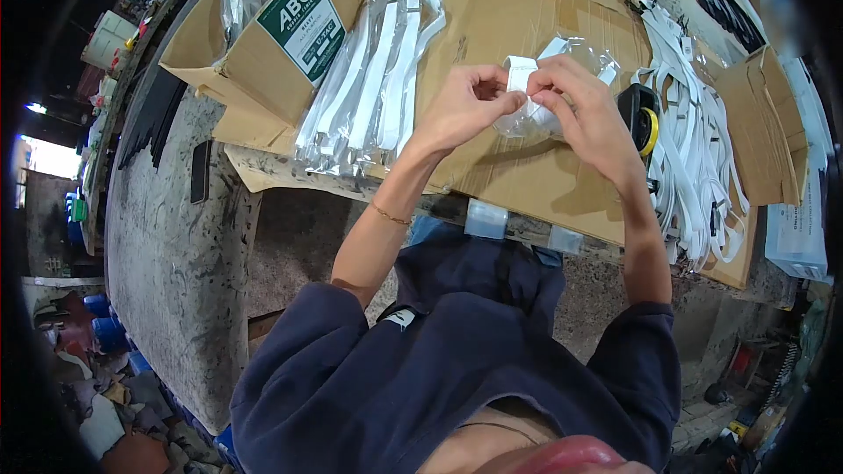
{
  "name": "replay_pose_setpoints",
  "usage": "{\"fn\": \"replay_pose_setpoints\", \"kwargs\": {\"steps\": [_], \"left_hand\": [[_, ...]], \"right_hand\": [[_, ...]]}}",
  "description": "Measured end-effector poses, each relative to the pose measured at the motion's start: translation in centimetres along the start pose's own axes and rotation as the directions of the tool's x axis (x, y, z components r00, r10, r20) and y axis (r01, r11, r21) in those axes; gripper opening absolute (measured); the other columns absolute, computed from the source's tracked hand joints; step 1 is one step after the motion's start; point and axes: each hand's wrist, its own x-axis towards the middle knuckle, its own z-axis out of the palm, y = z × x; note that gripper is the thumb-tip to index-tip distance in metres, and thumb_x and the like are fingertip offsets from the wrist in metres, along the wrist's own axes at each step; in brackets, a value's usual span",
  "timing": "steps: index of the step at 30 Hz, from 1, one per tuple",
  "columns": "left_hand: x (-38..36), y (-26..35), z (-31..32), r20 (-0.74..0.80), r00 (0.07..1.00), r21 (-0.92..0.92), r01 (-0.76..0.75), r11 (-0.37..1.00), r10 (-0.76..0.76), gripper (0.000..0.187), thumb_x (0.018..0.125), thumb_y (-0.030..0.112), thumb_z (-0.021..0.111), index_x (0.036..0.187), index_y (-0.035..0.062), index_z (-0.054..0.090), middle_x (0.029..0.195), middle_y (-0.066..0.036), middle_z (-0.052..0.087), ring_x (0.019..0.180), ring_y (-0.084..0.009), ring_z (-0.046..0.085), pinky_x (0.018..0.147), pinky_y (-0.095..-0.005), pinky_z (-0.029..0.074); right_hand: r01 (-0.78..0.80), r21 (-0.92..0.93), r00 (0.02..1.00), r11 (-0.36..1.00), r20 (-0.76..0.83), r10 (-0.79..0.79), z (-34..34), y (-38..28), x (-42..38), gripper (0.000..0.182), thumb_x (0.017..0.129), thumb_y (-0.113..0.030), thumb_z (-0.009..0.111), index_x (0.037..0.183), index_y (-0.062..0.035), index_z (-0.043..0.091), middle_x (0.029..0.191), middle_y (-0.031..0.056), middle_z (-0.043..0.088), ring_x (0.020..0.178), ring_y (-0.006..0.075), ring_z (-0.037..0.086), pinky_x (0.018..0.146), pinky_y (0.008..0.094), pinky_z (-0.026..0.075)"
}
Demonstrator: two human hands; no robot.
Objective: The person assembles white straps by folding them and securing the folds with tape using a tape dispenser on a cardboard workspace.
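Observation:
Both hands meet above the cardboard sheet and pinch a looped white strap point(520, 75), which looks like a belt. My left hand point(461, 110) grips its left side between thumb and fingers. On the other side, my right hand point(581, 114) is closed on the strap with its fingertips. A clear plastic bag point(593, 57) lies just behind and under the hands, partly hidden by them. To the left are several white straps in clear plastic sleeves point(373, 79). A loose pile of white straps with small dark metal parts point(689, 140) lies to the right.
An open cardboard box with a green ABC label point(303, 22) stands at the back left. Beside my right hand is a black and yellow object point(648, 127). Another open box point(764, 127) sits far right, and a dark flat object point(201, 171) lies on the left table.

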Motion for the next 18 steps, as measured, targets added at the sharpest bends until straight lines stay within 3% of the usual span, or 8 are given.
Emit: {"fn": "replay_pose_setpoints", "kwargs": {"steps": [1, 3, 10, 12, 13, 15, 18], "left_hand": [[0.1, 0.1, 0.3, 0.001, 1.000, 0.000, -0.004, 1.000, 0.004, 0.020, 0.084, 0.008, 0.066, 0.101, -0.0035, 0.067, 0.092, -0.006, 0.068, 0.084, -0.0102, 0.061, 0.077, -0.0245, 0.047], [0.2, 0.1, 0.8, -0.020, 1.000, -0.184, -0.014, 0.983, 0.010, 0.020, 0.084, 0.008, 0.066, 0.101, -0.0040, 0.067, 0.093, -0.006, 0.068, 0.084, -0.0103, 0.061, 0.078, -0.0250, 0.047], [0.3, -0.8, 1.0, 0.017, 0.999, -0.166, 0.039, 0.985, -0.037, 0.021, 0.084, 0.006, 0.066, 0.102, -0.0039, 0.067, 0.094, -0.007, 0.068, 0.087, -0.0116, 0.062, 0.080, -0.0253, 0.047], [0.4, -1.3, 0.9, 0.060, 0.997, -0.283, 0.063, 0.957, -0.047, 0.020, 0.084, 0.007, 0.067, 0.101, -0.0050, 0.067, 0.094, -0.008, 0.068, 0.087, -0.0118, 0.062, 0.081, -0.0256, 0.047], [0.6, -1.4, 0.9, 0.060, 0.997, -0.284, 0.062, 0.957, -0.047, 0.020, 0.084, 0.007, 0.067, 0.101, -0.0050, 0.067, 0.094, -0.008, 0.068, 0.087, -0.0118, 0.062, 0.081, -0.0256, 0.047], [0.7, -1.7, 1.0, 0.089, 0.991, -0.416, 0.125, 0.901, -0.097, 0.020, 0.082, 0.006, 0.068, 0.097, -0.0075, 0.067, 0.090, -0.008, 0.069, 0.077, -0.0093, 0.061, 0.069, -0.0226, 0.047], [0.6, -1.4, 1.0, 0.121, 0.980, -0.410, 0.194, 0.891, -0.158, 0.021, 0.082, 0.007, 0.070, 0.097, -0.0075, 0.068, 0.089, -0.007, 0.068, 0.075, -0.0094, 0.060, 0.067, -0.0233, 0.046]], "right_hand": [[0.002, -0.003, 1.000, 1.000, -0.001, -0.002, -0.1, 0.0, 0.0, 0.009, 0.088, -0.003, 0.055, 0.095, 0.0006, 0.059, 0.090, 0.0141, 0.057, 0.083, 0.0304, 0.058, 0.075, 0.0357, 0.046], [-0.010, 0.025, 1.000, 1.000, 0.018, 0.009, -0.4, 0.1, 0.1, 0.010, 0.087, -0.002, 0.054, 0.096, -0.0005, 0.058, 0.094, 0.0127, 0.053, 0.089, 0.0296, 0.056, 0.080, 0.0356, 0.045], [-0.016, 0.037, 1.000, 0.999, 0.018, 0.016, -0.3, 0.9, -0.1, 0.012, 0.086, -0.003, 0.058, 0.098, -0.0020, 0.059, 0.093, 0.0096, 0.053, 0.088, 0.0261, 0.056, 0.080, 0.0326, 0.045], [-0.186, 0.218, 0.983, 0.958, 0.043, 0.181, -0.1, 0.8, -0.2, 0.019, 0.085, -0.003, 0.062, 0.104, -0.0029, 0.057, 0.091, 0.0063, 0.053, 0.084, 0.0191, 0.056, 0.078, 0.0294, 0.044], [-0.186, 0.217, 0.983, 0.958, 0.043, 0.181, -0.1, 1.0, -0.2, 0.019, 0.085, -0.003, 0.062, 0.104, -0.0029, 0.057, 0.091, 0.0063, 0.053, 0.084, 0.0191, 0.056, 0.078, 0.0294, 0.044], [-0.290, 0.455, 0.957, 0.842, 0.116, 0.267, 0.0, 1.3, -0.4, 0.028, 0.086, -0.002, 0.063, 0.111, -0.0033, 0.053, 0.090, 0.0031, 0.054, 0.082, 0.0114, 0.053, 0.075, 0.0257, 0.044], [-0.366, 0.449, 0.931, 0.815, 0.182, 0.317, -0.3, 1.5, -0.4, 0.033, 0.087, -0.003, 0.063, 0.116, -0.0030, 0.049, 0.090, 0.0022, 0.055, 0.082, 0.0080, 0.052, 0.073, 0.0231, 0.044]]}}
